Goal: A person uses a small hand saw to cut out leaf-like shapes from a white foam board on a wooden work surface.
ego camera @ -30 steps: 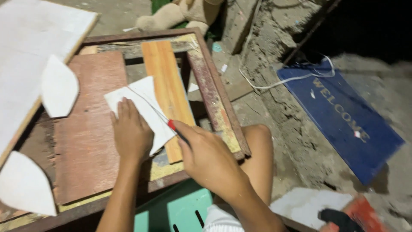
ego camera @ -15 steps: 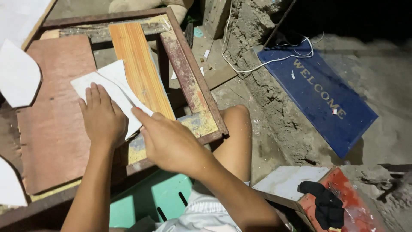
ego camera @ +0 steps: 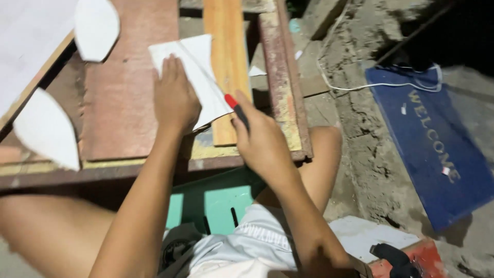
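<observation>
pressing a white sheet flat and drawing a line on it with a red-tipped pen

from the head view, the left hand [ego camera: 175, 98] lies flat with fingers spread wide, holding nothing, just pushing the white sheet [ego camera: 198, 77] down where the reddish board [ego camera: 121, 98] meets the orange plank [ego camera: 226, 56]. the right hand [ego camera: 262, 141] has its fingers curled tight around the red-tipped pen [ego camera: 235, 109], and the pen tip touches the sheet's lower right edge. a thin line already runs across the sheet, so i think the marking is partly done. two white leaf-shaped pieces [ego camera: 46, 128] already lie on the left side of the rusty metal frame [ego camera: 288, 87], so some shapes look finished. this sheet is not cut yet. a blue doormat [ego camera: 437, 139] lies well apart on the dirt.
</observation>
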